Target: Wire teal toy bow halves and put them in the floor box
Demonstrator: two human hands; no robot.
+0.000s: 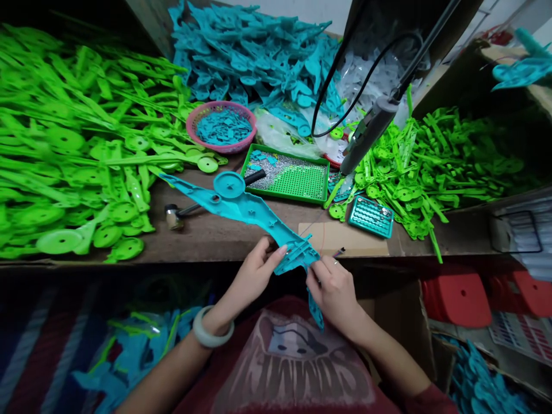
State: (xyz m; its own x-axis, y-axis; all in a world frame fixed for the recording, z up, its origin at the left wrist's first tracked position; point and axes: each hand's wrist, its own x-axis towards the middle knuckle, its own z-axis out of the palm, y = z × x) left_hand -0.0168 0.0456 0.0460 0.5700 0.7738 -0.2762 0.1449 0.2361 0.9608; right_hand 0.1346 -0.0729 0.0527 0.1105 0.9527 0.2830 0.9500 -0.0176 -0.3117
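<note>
Both hands hold one long turquoise plastic part, shaped like a toy gun shell with its ribbed inner side up. My left hand grips its lower edge near the middle, thumb on top. Around its right end, my right hand has its fingers closed; a thin turquoise piece hangs below that hand. Thin wires with a small dark end show just beyond the right hand. Under the far end of the part lies a hammer with a black handle, partly covered by it.
Bright green parts heap at left and more at right. Behind stand a pink basket of small turquoise pieces, a green tray of screws and a teal screw holder. An electric screwdriver hangs at right.
</note>
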